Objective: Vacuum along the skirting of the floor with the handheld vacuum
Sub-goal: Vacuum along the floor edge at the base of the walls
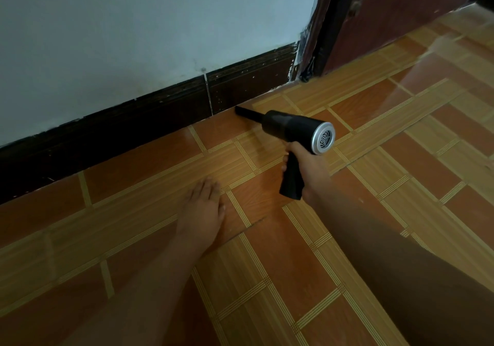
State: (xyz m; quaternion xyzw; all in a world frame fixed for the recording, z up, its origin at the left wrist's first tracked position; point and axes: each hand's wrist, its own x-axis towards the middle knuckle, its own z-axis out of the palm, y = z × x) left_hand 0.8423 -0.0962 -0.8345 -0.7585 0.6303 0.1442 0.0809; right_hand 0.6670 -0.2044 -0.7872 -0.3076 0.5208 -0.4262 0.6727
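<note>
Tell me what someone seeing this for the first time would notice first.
The black handheld vacuum with its silver rear grille stands out mid-frame, gripped by the right hand, its narrow nozzle pointing at the foot of the dark skirting. Lower left of it, the left hand rests flat on the orange tiled floor.

The handheld vacuum (288,126) is finished in black, with a rear cap (324,138) coloured silver. The floor (267,252) is patterned in reddish-brown tiles crossed by tan bands lined with pale stripes. The skirting (133,126) is coloured dark brown and flecked with white. The wall (133,25) is painted pale bluish white; the far-right door (387,11) is coloured dark red-brown.
</note>
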